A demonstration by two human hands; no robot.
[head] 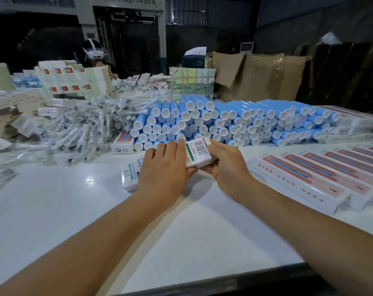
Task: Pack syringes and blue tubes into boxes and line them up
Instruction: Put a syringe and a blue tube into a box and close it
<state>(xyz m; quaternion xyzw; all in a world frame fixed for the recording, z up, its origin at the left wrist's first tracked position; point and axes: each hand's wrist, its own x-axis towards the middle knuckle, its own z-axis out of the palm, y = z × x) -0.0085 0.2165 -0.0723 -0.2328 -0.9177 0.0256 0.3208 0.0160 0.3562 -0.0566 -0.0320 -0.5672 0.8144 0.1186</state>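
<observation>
Both hands hold a white box with a barcode and a green stripe, just in front of the tube pile. My left hand grips its left side, my right hand its right end, where the flap stands up. A second white box lies on the table under my left hand. Blue tubes with white caps are stacked in a long pile behind. Bagged syringes lie heaped to the left. Packed red-and-white boxes are lined up side by side at the right.
Flat and folded cartons stand at the back left, where another person wearing a headset sits. A brown cardboard box and a tissue box are behind the tubes. The white table stretches toward me.
</observation>
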